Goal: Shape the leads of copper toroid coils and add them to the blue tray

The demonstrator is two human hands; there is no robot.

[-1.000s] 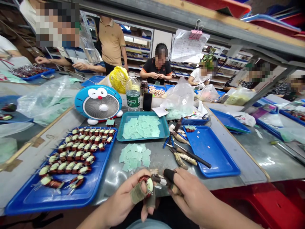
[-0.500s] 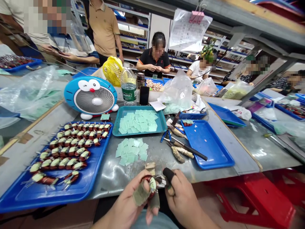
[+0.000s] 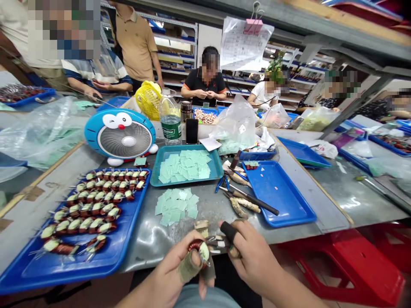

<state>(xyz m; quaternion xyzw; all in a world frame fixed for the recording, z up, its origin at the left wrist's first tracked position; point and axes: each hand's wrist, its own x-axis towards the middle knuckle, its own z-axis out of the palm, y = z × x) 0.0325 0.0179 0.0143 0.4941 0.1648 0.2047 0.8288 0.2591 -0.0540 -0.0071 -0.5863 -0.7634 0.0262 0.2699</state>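
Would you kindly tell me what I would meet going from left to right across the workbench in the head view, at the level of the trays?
Blue tray of wire coils → teal tray of green paper squares → pliers → plain blue tray

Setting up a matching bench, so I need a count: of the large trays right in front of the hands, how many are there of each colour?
Blue: 2 (the coil tray and the right-hand tray)
Teal: 1 (the tray of green paper squares)
Total: 3
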